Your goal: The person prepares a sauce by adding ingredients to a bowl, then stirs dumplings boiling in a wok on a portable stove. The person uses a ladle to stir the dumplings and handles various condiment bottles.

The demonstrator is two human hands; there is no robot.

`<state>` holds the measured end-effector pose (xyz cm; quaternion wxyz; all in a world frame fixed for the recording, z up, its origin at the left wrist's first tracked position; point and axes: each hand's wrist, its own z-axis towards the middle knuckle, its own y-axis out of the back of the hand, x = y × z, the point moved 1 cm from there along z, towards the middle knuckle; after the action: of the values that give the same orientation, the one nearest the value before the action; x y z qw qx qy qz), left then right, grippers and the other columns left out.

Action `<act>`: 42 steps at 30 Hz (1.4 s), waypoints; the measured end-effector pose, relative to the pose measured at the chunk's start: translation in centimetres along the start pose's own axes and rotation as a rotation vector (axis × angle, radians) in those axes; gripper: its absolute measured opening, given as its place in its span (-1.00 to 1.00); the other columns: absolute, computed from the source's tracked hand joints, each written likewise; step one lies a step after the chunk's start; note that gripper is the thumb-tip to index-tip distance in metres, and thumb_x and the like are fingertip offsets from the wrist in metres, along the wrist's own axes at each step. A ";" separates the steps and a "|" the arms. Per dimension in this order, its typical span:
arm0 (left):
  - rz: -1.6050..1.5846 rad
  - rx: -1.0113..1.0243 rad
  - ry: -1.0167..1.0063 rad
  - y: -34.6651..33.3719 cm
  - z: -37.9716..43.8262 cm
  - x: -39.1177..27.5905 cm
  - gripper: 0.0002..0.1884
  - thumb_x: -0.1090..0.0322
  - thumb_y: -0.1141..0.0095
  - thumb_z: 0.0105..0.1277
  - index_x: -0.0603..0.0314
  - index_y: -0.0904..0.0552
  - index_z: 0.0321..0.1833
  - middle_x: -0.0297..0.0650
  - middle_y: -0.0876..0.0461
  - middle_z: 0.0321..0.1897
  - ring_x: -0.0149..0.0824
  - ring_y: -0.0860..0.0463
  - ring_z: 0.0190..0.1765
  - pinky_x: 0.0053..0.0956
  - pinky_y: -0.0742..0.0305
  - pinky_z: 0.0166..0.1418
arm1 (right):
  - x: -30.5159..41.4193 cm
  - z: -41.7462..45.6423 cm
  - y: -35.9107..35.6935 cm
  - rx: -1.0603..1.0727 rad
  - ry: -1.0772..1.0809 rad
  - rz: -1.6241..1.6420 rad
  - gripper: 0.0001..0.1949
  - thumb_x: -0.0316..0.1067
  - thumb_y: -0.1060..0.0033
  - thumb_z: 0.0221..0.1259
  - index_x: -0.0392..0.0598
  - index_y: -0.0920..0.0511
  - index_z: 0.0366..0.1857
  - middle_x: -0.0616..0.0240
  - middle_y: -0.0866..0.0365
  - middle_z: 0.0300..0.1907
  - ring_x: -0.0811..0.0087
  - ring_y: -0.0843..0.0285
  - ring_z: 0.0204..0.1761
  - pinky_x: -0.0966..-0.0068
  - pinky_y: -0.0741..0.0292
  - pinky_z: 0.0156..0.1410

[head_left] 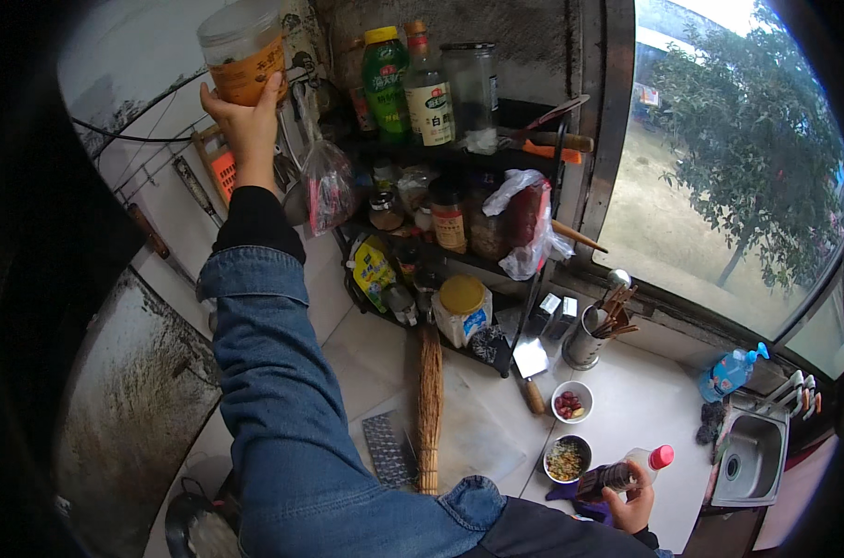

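Raised at the upper left, my left hand (246, 118) grips a clear plastic jar (244, 52) with an orange label, left of the sauce bottles on the rack's top shelf. My right hand (631, 499) is low at the right, closed around a bottle of dark liquid (607, 480) with a red cap (661, 457), tilted over the counter. Just left of that bottle stands a small bowl of chopped seasonings (566, 458). Behind it is a white bowl with red pieces (572, 402). A purple cloth (593, 508) lies partly under the bottle.
A black metal rack (457, 261) holds bottles, jars and bags. A straw brush (430, 411), a cleaver-like spatula (531, 363) and a steel utensil holder (581, 345) are on the tiled counter. At right are a blue pump bottle (729, 373) and a metal sink (753, 453). Utensils hang at left.
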<state>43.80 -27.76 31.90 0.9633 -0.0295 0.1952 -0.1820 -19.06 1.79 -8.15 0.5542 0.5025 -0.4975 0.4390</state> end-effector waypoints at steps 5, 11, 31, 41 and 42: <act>-0.072 0.091 0.074 -3.3 -0.8 4.0 0.23 -0.02 -0.49 0.10 0.41 0.20 0.51 0.29 -0.10 0.41 0.11 -0.27 0.42 -0.14 -0.26 0.46 | -0.4 1.8 -2.1 -0.014 0.005 0.004 -0.30 -0.64 -0.38 -0.10 -0.28 -0.35 0.27 0.15 -0.48 0.15 0.31 -0.48 0.23 0.35 -0.39 0.39; -0.054 0.114 0.006 -9.4 -1.6 6.9 0.22 -0.08 -0.45 0.11 0.39 0.19 0.52 0.28 -0.04 0.44 0.17 -0.19 0.46 -0.08 -0.19 0.49 | 2.1 4.4 -5.0 -0.027 0.002 -0.001 -0.32 -0.65 -0.34 -0.09 -0.26 -0.35 0.26 0.17 -0.47 0.14 0.32 -0.49 0.20 0.34 -0.41 0.37; 0.186 0.341 0.232 -16.5 -3.6 13.4 -0.13 -0.18 -0.34 0.16 0.43 -0.33 0.29 0.16 -0.59 0.10 0.08 -0.63 0.12 -0.14 -0.54 0.19 | 4.3 7.5 -7.9 -0.042 -0.038 -0.018 -0.34 -0.59 -0.40 -0.07 -0.28 -0.37 0.24 0.15 -0.50 0.11 0.31 -0.51 0.16 0.35 -0.45 0.32; 0.280 0.519 0.378 -17.2 -2.8 9.9 0.01 -0.12 -0.29 0.23 0.48 -0.06 0.48 0.26 -0.32 0.34 0.18 -0.48 0.28 -0.10 -0.49 0.29 | 4.4 7.9 -8.6 -0.031 -0.073 -0.006 -0.34 -0.62 -0.41 -0.07 -0.27 -0.36 0.24 0.16 -0.52 0.09 0.31 -0.53 0.16 0.35 -0.45 0.33; 0.272 0.544 0.400 -17.4 -3.4 10.0 0.04 -0.12 -0.30 0.24 0.45 0.00 0.51 0.27 -0.27 0.37 0.19 -0.43 0.33 -0.09 -0.47 0.31 | 4.9 8.0 -8.6 -0.018 -0.099 -0.021 -0.34 -0.62 -0.41 -0.07 -0.27 -0.36 0.24 0.16 -0.52 0.09 0.31 -0.53 0.16 0.35 -0.45 0.33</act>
<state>45.17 -47.54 27.39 0.8940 0.2904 0.3263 -0.0999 -10.91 -7.15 -4.30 0.5379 0.5239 -0.5230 0.4033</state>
